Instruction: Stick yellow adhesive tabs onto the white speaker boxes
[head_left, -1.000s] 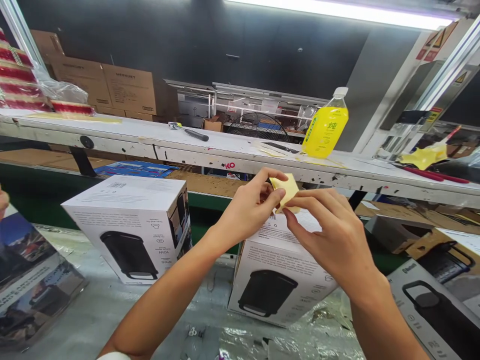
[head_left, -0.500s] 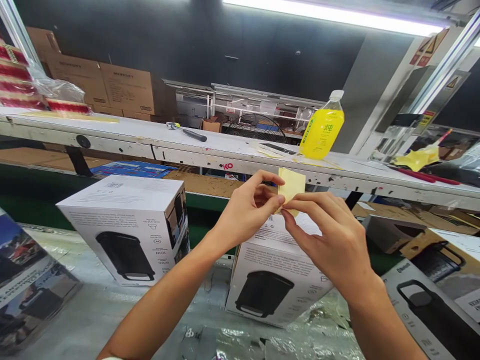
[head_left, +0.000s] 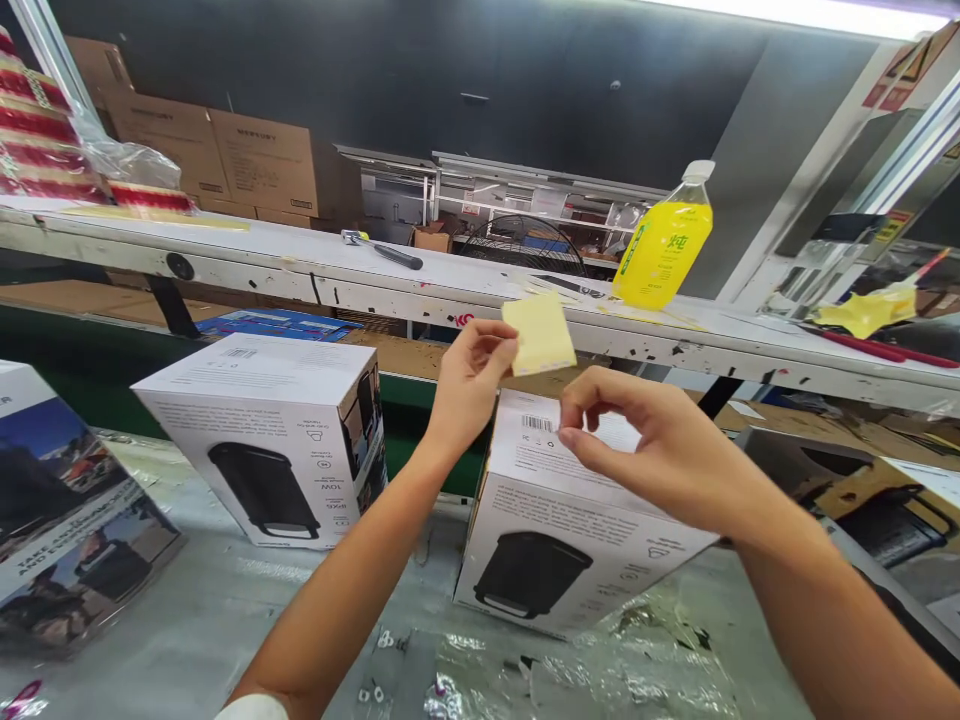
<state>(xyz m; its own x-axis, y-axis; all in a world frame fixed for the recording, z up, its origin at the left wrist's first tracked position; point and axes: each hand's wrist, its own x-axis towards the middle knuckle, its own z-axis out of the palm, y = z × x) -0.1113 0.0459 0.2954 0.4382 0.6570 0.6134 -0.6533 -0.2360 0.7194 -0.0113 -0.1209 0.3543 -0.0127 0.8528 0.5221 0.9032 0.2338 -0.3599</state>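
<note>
My left hand (head_left: 469,385) pinches a small yellow paper slip (head_left: 540,335) by its left edge between thumb and fingers, holding it up above the far edge of the white box (head_left: 570,500). My right hand (head_left: 645,450) is just beside it, lower and to the right, thumb and forefinger pressed together; whether they grip a clear sticker I cannot tell. It hovers right over the box's top face, near the barcode (head_left: 538,424). The box sits on the foil-covered table (head_left: 225,620), a second white box (head_left: 262,440) well to its left.
</note>
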